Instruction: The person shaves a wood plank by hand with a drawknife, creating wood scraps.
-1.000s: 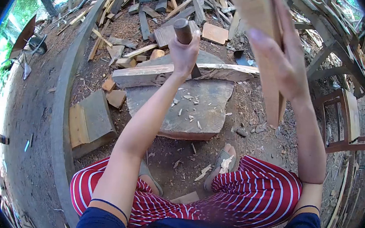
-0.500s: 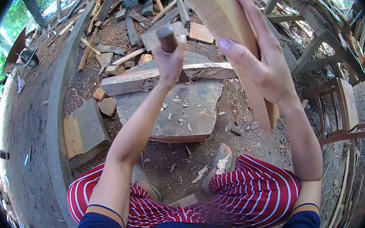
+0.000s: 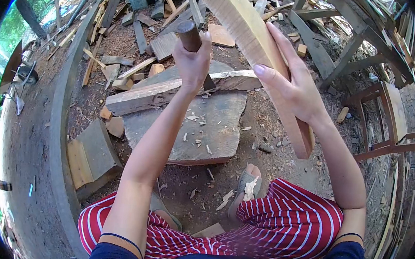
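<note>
My left hand (image 3: pixel 192 64) is closed round the thick wooden handle of a chopping blade (image 3: pixel 208 83). The handle's butt points up toward me, and part of the dark metal shows below my fist. Up and to the right, my right hand (image 3: pixel 299 88) grips a long, slightly curved wooden plank (image 3: pixel 256 42), thumb on its near face and fingers along the far edge. The plank is raised on a slant, its top end cut off by the view. Under my left hand, a rough timber (image 3: pixel 143 96) lies across a flat chopping block (image 3: pixel 182 127) scattered with chips.
Scrap wood (image 3: pixel 163 45) is heaped beyond the block. A wooden frame (image 3: pixel 350 48) stands at the upper right, with a chair-like frame (image 3: pixel 393 117) below it. A concrete curb (image 3: pixel 61 115) runs along the left, beside a wood block (image 3: pixel 93 153). My feet flank the chopping block's near side.
The plank in my right hand has tilted and lowered a little, so more of its face shows. My left hand keeps its grip. The whole view has shifted slightly.
</note>
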The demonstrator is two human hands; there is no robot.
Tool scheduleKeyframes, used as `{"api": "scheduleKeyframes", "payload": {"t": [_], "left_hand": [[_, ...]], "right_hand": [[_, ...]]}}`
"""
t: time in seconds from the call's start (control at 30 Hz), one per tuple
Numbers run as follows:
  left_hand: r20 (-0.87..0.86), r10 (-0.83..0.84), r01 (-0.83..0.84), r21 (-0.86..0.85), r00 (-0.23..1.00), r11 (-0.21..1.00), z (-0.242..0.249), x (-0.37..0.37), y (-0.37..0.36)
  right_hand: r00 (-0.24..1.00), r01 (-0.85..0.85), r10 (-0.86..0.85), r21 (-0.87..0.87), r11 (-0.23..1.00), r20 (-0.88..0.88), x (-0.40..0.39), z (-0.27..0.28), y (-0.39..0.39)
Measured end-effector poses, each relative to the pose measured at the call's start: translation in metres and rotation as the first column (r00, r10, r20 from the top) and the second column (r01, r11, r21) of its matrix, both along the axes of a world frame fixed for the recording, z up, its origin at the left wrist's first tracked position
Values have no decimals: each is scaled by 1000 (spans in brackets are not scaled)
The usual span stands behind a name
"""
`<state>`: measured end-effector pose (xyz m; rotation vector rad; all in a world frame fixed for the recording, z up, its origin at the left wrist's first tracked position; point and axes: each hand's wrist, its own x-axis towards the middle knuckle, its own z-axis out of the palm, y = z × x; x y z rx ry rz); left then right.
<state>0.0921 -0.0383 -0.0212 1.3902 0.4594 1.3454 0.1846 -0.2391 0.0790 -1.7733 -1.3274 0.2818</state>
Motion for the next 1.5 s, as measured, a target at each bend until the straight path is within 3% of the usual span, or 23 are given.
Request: {"api": "scheduleKeyframes", "payload": {"t": [0.1, 0.2, 0.4, 0.53, 0.57, 0.67, 0.73, 0.77, 0.8, 0.87, 0.93, 0.97, 1.0, 1.1, 1.13, 1.2, 1.23, 1.27, 1.3, 1.33, 1.4, 1.47, 1.5], "left_hand": [[114, -28, 37, -78, 993, 996, 14, -2, -10], [56, -72, 74, -43, 996, 996, 1, 2, 1], [73, -98, 103, -64, 993, 993, -1, 7, 4], [-78, 49, -40, 119, 996, 992, -1, 12, -4], [-82, 57, -44, 144, 995, 989, -3, 14, -4], [-105, 48, -30, 163, 993, 986, -6, 15, -5], [-117, 35, -16, 158, 993, 987, 3, 16, -14], [53, 12, -18, 130, 999, 991, 14, 17, -25], [63, 24, -31, 117, 998, 993, 13, 14, -24], [77, 33, -42, 118, 996, 992, 12, 7, -16], [-84, -31, 31, 1, 996, 1000, 9, -1, -13], [-46, -24, 25, 24, 999, 999, 3, 4, -7], [-52, -23, 24, 12, 998, 1000, 0, 5, -8], [-107, 14, -6, 76, 994, 997, 1, 7, -13], [-104, 16, -7, 80, 994, 997, 0, 9, -16], [71, -55, 43, 157, 996, 987, 2, 11, -21], [21, 21, -26, 280, 1000, 960, 3, 9, -20], [22, 22, -27, 286, 1000, 958, 1, 10, -22], [190, -54, 23, 166, 980, 986, 13, 10, -33], [218, -29, -13, 189, 976, 982, 8, 10, -31], [273, 22, -87, 231, 962, 969, 0, 10, -26], [-213, 5, 36, 185, 977, 982, -3, 6, -17], [-159, -1, 29, 175, 987, 984, -5, 10, -16]], "right_hand": [[997, -9, 5, 49, 999, 71, 3, 0, 2], [1000, -13, 12, 22, 1000, 28, -3, 7, -1], [987, -45, 26, 112, 993, 160, 2, 3, 4], [994, -47, 29, 171, 984, 110, -14, 36, 7], [998, -33, 37, 84, 996, -48, -30, 71, 2], [963, 173, -220, 267, 948, 157, -68, 80, 9], [997, -64, 56, 168, 984, 52, -22, 56, 7], [962, -65, 20, 158, 985, 273, -17, 40, 12], [997, -24, 40, -217, 976, 71, -26, 45, 5], [993, -80, 88, -101, 992, 73, -11, 28, 11], [993, -119, 120, -58, 991, 20, -11, 44, 10], [987, -154, 153, -21, 988, -43, -12, 51, 7], [987, -160, 155, 198, 967, 40, -21, 56, 8], [981, -191, 191, 305, 933, 29, -35, 74, 6], [983, -159, 134, 227, 961, 122, -38, 71, 5], [969, -124, 84, 161, 979, 234, -39, 66, 6], [924, -66, 71, -26, 997, 376, -39, 58, 7], [860, 25, 81, -200, 980, 504, -38, 47, 9], [911, -91, 110, -66, 994, 398, -38, 44, 16], [910, -95, 115, -70, 993, 397, -36, 44, 19], [912, -165, 89, 158, 974, 400, -43, 54, 16], [918, -177, 77, 227, 958, 390, -54, 68, 8], [944, -153, 86, 192, 969, 318, -56, 71, 5]]}}
